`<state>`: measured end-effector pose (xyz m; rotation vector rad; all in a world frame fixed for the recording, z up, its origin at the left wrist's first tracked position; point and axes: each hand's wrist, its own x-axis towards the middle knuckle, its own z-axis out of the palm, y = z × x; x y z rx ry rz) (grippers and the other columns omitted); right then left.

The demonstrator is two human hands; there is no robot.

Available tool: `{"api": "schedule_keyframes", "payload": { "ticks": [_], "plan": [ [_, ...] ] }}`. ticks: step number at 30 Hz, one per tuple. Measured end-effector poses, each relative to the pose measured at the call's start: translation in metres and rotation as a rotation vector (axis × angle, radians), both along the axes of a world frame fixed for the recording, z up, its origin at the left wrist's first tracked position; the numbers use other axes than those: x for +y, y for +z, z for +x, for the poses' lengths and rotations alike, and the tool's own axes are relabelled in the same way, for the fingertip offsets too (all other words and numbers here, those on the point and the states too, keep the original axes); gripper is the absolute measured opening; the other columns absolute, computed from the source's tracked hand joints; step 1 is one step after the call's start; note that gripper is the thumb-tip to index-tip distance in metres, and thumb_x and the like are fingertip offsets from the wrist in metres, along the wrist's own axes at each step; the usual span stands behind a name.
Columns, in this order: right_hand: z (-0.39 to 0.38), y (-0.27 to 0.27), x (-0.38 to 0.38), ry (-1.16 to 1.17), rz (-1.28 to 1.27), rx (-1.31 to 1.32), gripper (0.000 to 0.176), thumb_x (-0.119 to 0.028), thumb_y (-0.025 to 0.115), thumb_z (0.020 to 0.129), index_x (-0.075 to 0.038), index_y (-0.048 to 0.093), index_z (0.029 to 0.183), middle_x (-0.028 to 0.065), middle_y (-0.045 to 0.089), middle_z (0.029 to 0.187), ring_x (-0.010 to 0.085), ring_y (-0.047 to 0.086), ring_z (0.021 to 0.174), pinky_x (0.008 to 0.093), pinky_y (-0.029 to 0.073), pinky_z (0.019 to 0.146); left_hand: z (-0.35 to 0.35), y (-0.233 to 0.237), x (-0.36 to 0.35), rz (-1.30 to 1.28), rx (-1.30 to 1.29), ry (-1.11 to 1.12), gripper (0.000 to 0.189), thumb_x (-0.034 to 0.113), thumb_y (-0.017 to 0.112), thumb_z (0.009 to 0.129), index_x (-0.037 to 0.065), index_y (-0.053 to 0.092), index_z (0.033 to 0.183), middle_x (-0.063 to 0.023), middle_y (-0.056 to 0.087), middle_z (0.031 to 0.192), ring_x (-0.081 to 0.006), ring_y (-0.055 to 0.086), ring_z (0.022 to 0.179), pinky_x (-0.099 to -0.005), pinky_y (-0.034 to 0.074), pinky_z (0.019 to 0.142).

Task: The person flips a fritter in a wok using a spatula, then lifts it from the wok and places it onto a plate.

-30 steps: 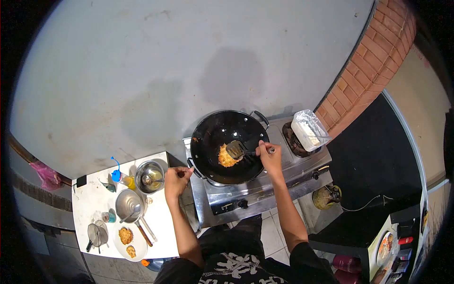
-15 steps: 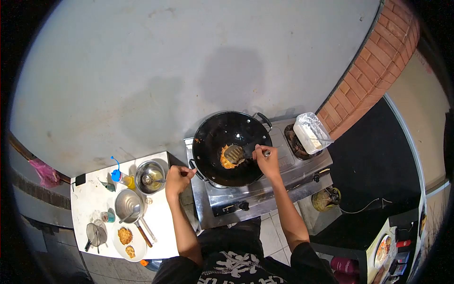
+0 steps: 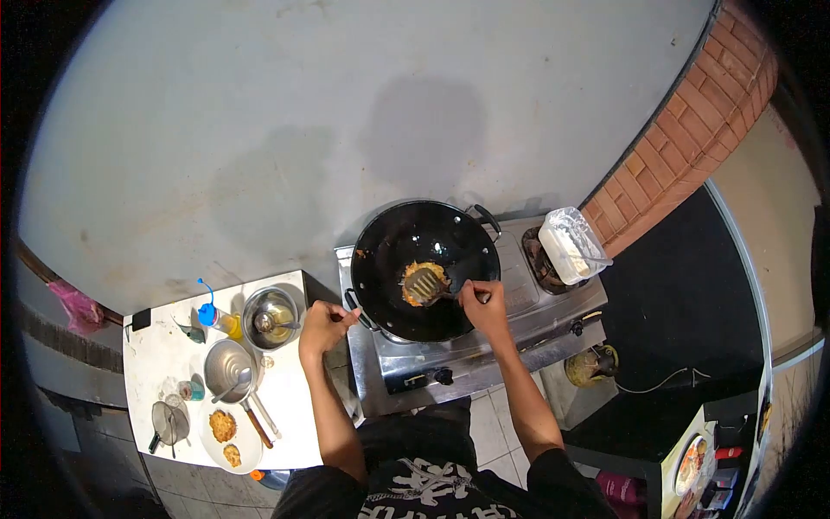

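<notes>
The right hand [image 3: 484,306] has come a little nearer the body since the earlier frame, and the spatula [image 3: 424,284] has swung with it: its handle end now lies closer to the person than its blade, where before it lay nearly level.

A grey wall [image 3: 259,112] rises behind everything, with bricks [image 3: 683,143] at its right end. The stove [image 3: 363,385] stands below it, and the white table [image 3: 298,432] is to the left. On the stove's left side sits the wok [image 3: 377,255]; a tub [image 3: 571,248] rests over the right burner. The table carries a saucepan [image 3: 220,363], a metal bowl [image 3: 257,304], a plate [image 3: 252,450] with two browned pieces, a strainer [image 3: 167,419] and an oil bottle [image 3: 230,326].

Both forearms reach forward from the body. The left hand [image 3: 324,329] is bent at the wrist, fingertips drawn in beside the wok's left handle [image 3: 353,299]; I cannot tell whether they grip it. The right hand comes over the wok's right rim, its fingers closed around the spatula's handle and hiding part of it.

The spatula's long axis runs mostly left to right across the wok, blade pointing left and slightly away from the person. The slotted blade covers much of the fritter [image 3: 407,292], which lies near the wok's middle, its orange edge showing around the blade.
</notes>
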<state>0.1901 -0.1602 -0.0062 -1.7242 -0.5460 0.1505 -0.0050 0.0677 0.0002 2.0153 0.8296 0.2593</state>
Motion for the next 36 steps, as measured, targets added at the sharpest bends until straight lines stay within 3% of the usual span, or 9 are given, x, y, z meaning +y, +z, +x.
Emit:
{"api": "schedule_keyframes", "payload": {
  "ticks": [5,7,11,13,16,19,29,31,36],
  "plan": [
    [0.009,-0.045,0.001,-0.128,-0.114,-0.093,0.024,-0.016,0.067,0.084,0.006,0.063,0.077,0.0158,0.062,0.077,0.0214,0.060,0.076,0.0339,0.046,0.071,0.002,0.004,-0.003,-0.008,0.000,-0.027,0.033,0.026,0.077,0.077,-0.004,0.067,0.067,-0.0105,0.057,0.052,-0.0139,0.051,0.049,-0.0314,0.043,0.051],
    [0.006,-0.042,0.002,-0.146,-0.040,0.031,0.023,-0.018,0.070,0.082,0.003,0.062,0.082,0.0191,0.060,0.090,0.0287,0.059,0.090,0.0374,0.045,0.080,0.001,0.003,-0.003,-0.044,-0.013,-0.011,0.033,0.027,0.077,0.077,-0.004,0.068,0.067,-0.0100,0.056,0.051,-0.0133,0.050,0.049,-0.0317,0.043,0.051],
    [0.006,-0.045,0.000,-0.131,-0.027,0.039,0.024,-0.019,0.070,0.081,0.003,0.060,0.082,0.0184,0.058,0.090,0.0282,0.059,0.089,0.0373,0.045,0.081,-0.001,-0.007,0.001,-0.025,-0.026,-0.022,0.033,0.027,0.077,0.078,-0.003,0.069,0.068,-0.0098,0.057,0.052,-0.0135,0.051,0.049,-0.0312,0.043,0.051],
    [0.006,-0.040,0.004,-0.146,-0.095,-0.128,0.023,-0.017,0.066,0.084,0.004,0.061,0.076,0.0159,0.061,0.081,0.0219,0.060,0.080,0.0341,0.047,0.072,0.000,-0.006,0.001,-0.057,-0.010,-0.020,0.031,0.028,0.076,0.079,-0.002,0.070,0.070,-0.0096,0.058,0.052,-0.0139,0.052,0.049,-0.0303,0.043,0.052],
    [-0.006,0.009,0.001,0.008,-0.050,0.036,0.028,-0.013,0.059,0.089,0.006,0.061,0.069,0.0108,0.062,0.067,0.0138,0.058,0.065,0.0302,0.045,0.061,-0.001,0.001,0.000,-0.068,0.009,-0.024,0.030,0.029,0.076,0.079,0.000,0.072,0.070,-0.0090,0.059,0.053,-0.0144,0.053,0.049,-0.0298,0.043,0.052],
    [0.001,0.010,0.001,-0.021,0.100,-0.027,0.034,-0.011,0.054,0.091,0.008,0.059,0.063,0.0064,0.059,0.056,0.0087,0.053,0.056,0.0276,0.042,0.054,-0.004,0.005,0.000,-0.067,0.031,-0.028,0.031,0.031,0.075,0.080,0.001,0.072,0.071,-0.0089,0.059,0.053,-0.0146,0.053,0.049,-0.0303,0.044,0.052],
    [0.000,0.011,0.012,-0.001,0.048,-0.055,0.032,-0.010,0.053,0.091,0.008,0.059,0.065,0.0060,0.059,0.058,0.0081,0.053,0.056,0.0264,0.042,0.053,-0.007,0.006,0.000,-0.068,0.023,-0.061,0.035,0.034,0.073,0.082,0.001,0.073,0.071,-0.0068,0.056,0.050,-0.0124,0.050,0.048,-0.0300,0.042,0.051],
    [-0.004,0.009,0.009,-0.002,0.034,-0.073,0.032,-0.009,0.053,0.092,0.008,0.059,0.065,0.0063,0.059,0.058,0.0084,0.053,0.056,0.0266,0.042,0.054,-0.011,0.007,-0.001,-0.118,0.033,-0.072,0.037,0.036,0.070,0.085,0.002,0.073,0.072,-0.0012,0.053,0.051,-0.0096,0.046,0.048,-0.0279,0.037,0.047],
    [-0.008,-0.012,-0.001,0.036,0.094,-0.118,0.033,-0.010,0.051,0.093,0.007,0.061,0.067,0.0083,0.060,0.059,0.0094,0.054,0.057,0.0274,0.043,0.054,-0.019,0.000,0.006,-0.116,-0.071,-0.079,0.037,0.033,0.069,0.086,0.000,0.072,0.071,-0.0027,0.053,0.051,-0.0095,0.046,0.049,-0.0282,0.038,0.049]
  ]
}}
